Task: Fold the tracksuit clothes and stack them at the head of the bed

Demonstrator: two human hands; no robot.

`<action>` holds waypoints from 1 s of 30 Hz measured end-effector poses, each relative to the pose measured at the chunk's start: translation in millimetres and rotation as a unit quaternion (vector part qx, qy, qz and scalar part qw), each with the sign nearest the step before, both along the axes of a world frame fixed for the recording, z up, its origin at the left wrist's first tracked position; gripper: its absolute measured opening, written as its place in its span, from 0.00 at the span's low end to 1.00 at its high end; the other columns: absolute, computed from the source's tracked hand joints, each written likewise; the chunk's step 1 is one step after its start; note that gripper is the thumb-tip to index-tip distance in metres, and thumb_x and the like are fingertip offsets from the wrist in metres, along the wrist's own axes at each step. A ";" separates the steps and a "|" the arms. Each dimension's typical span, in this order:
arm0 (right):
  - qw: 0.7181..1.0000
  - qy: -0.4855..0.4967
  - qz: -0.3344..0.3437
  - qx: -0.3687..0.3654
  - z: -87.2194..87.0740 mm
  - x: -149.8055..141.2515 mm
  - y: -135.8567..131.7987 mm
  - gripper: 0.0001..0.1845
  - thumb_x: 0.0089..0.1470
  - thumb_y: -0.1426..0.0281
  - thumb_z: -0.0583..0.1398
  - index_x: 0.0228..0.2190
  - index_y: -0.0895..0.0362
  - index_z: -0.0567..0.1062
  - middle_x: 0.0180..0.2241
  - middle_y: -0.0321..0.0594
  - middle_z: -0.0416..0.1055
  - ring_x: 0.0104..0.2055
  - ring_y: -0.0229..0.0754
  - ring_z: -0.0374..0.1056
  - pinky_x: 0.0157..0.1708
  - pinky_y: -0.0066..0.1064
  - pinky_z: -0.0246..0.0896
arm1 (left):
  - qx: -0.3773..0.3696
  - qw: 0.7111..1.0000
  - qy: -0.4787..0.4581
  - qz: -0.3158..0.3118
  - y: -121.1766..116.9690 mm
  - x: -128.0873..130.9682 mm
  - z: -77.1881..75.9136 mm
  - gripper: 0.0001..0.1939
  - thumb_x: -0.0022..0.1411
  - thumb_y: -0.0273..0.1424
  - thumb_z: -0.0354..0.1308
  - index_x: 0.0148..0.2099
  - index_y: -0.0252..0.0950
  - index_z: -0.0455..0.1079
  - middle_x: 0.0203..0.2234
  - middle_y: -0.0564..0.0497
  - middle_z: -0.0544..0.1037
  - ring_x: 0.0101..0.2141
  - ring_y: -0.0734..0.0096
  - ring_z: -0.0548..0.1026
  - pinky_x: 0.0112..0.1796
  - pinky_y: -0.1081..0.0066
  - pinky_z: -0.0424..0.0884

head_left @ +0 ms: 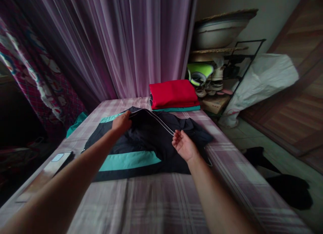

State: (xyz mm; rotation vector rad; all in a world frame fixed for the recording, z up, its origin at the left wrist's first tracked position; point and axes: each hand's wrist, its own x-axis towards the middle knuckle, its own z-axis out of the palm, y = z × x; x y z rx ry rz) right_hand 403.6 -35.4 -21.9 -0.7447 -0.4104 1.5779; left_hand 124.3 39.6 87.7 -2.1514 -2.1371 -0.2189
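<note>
A dark navy garment with teal panels [133,160] lies spread out across the checked sheet, and its exact kind is hard to tell. Thin white piping runs along a raised edge at its far side. My left hand [122,122] pinches that edge near the garment's far left, next to a teal strip. On the right, the curled fingers of my right hand [183,145] grip the same piped edge, palm turned up. Between both hands the edge is lifted into a low peak. Some of the cloth is creased below it.
Behind the garment sits a folded red and teal clothes stack [174,94]. A phone [59,160] lies by the bed's left edge. Purple curtains [156,42] hang at the back. To the right stand a shoe rack [248,67] and a white plastic bag [267,79]; dark cloth [290,187] lies on the floor.
</note>
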 end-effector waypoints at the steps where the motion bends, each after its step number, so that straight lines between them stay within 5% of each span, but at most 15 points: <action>1: 1.000 -0.005 0.003 0.003 1.2 0.6 -0.4 0.07 0.58 0.64 0.62 0.31 0.53 0.76 0.26 0.32 0.74 0.26 0.34 0.70 0.27 0.25 0.68 | 0.020 1.000 0.010 -0.004 -4.2 -17.3 7.0 0.23 0.59 0.28 0.48 0.56 0.41 0.67 0.48 0.46 0.79 0.48 0.58 0.77 0.46 0.65 0.71; 5: 0.999 -0.028 0.025 0.007 7.4 5.2 -3.5 0.09 0.57 0.61 0.62 0.29 0.53 0.75 0.25 0.32 0.74 0.25 0.34 0.69 0.26 0.25 0.67 | 0.095 0.993 0.010 -0.072 -33.0 -88.6 23.7 0.22 0.56 0.28 0.46 0.50 0.38 0.72 0.46 0.46 0.80 0.49 0.58 0.75 0.52 0.62 0.70; 8: 0.993 -0.105 0.054 0.027 12.6 10.6 -7.6 0.14 0.56 0.57 0.62 0.27 0.54 0.73 0.23 0.34 0.73 0.24 0.36 0.69 0.24 0.26 0.65 | 0.118 0.989 -0.024 -0.082 -64.7 -135.2 17.2 0.22 0.57 0.30 0.45 0.51 0.39 0.72 0.48 0.48 0.79 0.49 0.59 0.75 0.52 0.62 0.70; 13: 0.963 -0.233 0.119 0.070 27.1 22.2 -21.2 0.15 0.48 0.58 0.68 0.32 0.56 0.76 0.28 0.36 0.76 0.24 0.34 0.69 0.19 0.22 0.58 | 0.139 0.983 -0.090 -0.085 -115.8 -181.6 -25.4 0.21 0.59 0.33 0.45 0.50 0.42 0.73 0.48 0.49 0.79 0.49 0.60 0.76 0.54 0.60 0.70; 18: 0.903 -0.379 0.197 0.051 46.6 35.2 -33.6 0.22 0.44 0.57 0.69 0.40 0.54 0.78 0.43 0.43 0.79 0.20 0.30 0.67 0.13 0.20 0.47 | 0.114 0.983 -0.123 -0.070 -144.9 -189.8 -70.9 0.22 0.59 0.34 0.44 0.48 0.40 0.75 0.46 0.46 0.81 0.46 0.59 0.78 0.50 0.60 0.74; 22: 0.791 -0.569 0.220 0.044 47.6 39.7 -32.2 0.16 0.41 0.58 0.69 0.32 0.55 0.81 0.33 0.40 0.81 0.17 0.33 0.66 0.14 0.23 0.50 | 0.106 0.984 -0.127 -0.071 -152.0 -189.4 -84.8 0.21 0.56 0.32 0.46 0.47 0.42 0.76 0.47 0.48 0.81 0.47 0.59 0.78 0.51 0.61 0.73; 28: 0.508 -0.849 0.113 0.097 47.0 32.6 -31.8 0.13 0.37 0.66 0.70 0.31 0.48 0.83 0.25 0.36 0.78 0.26 0.41 0.71 0.25 0.29 0.57 | 0.156 0.974 -0.160 -0.047 -155.1 -194.7 -77.1 0.18 0.58 0.33 0.46 0.45 0.42 0.75 0.46 0.49 0.81 0.48 0.60 0.77 0.52 0.60 0.72; 30: 0.447 -0.887 0.093 0.071 53.9 28.6 -35.5 0.08 0.40 0.68 0.68 0.28 0.46 0.83 0.27 0.37 0.79 0.29 0.43 0.72 0.27 0.31 0.58 | 0.169 0.971 -0.163 -0.046 -157.7 -196.5 -75.8 0.18 0.58 0.33 0.46 0.45 0.41 0.75 0.47 0.47 0.81 0.48 0.59 0.77 0.52 0.59 0.72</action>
